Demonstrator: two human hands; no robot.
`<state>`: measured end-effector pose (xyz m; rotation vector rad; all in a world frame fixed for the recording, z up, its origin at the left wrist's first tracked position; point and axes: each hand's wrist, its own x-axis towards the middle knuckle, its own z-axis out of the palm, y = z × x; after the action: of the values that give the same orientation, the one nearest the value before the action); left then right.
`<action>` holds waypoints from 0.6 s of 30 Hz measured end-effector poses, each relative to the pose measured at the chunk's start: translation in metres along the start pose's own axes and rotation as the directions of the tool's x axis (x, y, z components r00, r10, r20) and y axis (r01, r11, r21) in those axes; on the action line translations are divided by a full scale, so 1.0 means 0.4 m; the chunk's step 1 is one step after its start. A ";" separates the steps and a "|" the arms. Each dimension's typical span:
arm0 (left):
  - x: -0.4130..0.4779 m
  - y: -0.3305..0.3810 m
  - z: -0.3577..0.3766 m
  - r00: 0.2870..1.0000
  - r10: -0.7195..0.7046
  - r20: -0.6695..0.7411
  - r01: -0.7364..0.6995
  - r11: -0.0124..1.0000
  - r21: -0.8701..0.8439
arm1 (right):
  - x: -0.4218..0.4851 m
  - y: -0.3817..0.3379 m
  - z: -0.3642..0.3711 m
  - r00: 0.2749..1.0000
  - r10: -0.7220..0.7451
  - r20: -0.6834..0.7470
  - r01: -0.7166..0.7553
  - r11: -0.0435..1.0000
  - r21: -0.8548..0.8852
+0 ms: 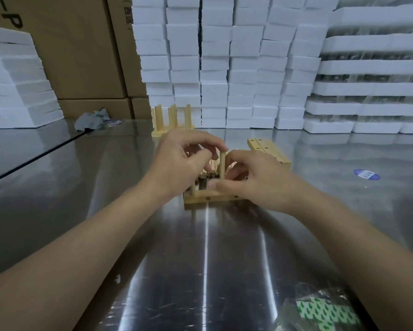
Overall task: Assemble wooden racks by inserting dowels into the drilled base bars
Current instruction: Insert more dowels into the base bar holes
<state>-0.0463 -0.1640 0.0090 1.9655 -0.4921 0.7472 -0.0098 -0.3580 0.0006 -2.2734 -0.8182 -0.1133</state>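
L hand curls over the top of an upright dowel set in a bar at mid-worktop. R hand grips the bar, thumb on top. Loose dowels lie just behind, spare bars to the right, a finished rack nr the far edge.

Bright overhead light streaks glare down the steel table; the edges bow outward, and the forearms blur softly near the camera.
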 end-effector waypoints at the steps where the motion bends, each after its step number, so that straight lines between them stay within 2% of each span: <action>1: 0.003 0.000 -0.004 1.000 0.003 0.001 -0.003 1.000 0.010 | 0.001 -0.001 -0.006 0.999 0.009 -0.032 -0.007 0.999 0.052; 3: 0.010 -0.004 -0.014 1.000 -0.001 0.006 0.001 1.000 0.021 | 0.008 0.005 -0.018 0.983 0.020 -0.182 -0.003 0.996 0.094; 5: 0.017 -0.009 -0.027 0.999 -0.009 0.035 0.007 0.999 0.044 | 0.016 0.020 -0.023 0.945 -0.005 -0.328 -0.015 0.998 -0.059; 6: 0.020 -0.011 -0.032 0.998 -0.013 0.062 0.008 0.998 0.067 | 0.020 0.029 -0.020 0.935 -0.029 -0.353 -0.033 0.985 -0.170; 8: 0.024 -0.014 -0.038 0.990 -0.034 0.139 0.021 0.995 0.099 | 0.027 0.043 -0.002 0.940 -0.077 -0.332 -0.052 0.930 -0.364; 10: 0.025 -0.014 -0.040 0.977 -0.076 0.200 0.056 0.993 0.106 | 0.039 0.055 0.020 0.950 -0.120 -0.289 -0.033 0.879 -0.475; 18: 0.046 0.002 -0.095 0.940 -0.140 0.312 0.099 0.985 0.143 | 0.069 0.069 0.051 0.941 -0.204 -0.270 0.028 0.843 -0.538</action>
<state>-0.0448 -0.1317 0.0362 2.2274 -0.5225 0.3879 0.0254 -0.3454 -0.0228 -2.6041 -0.8211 -0.8397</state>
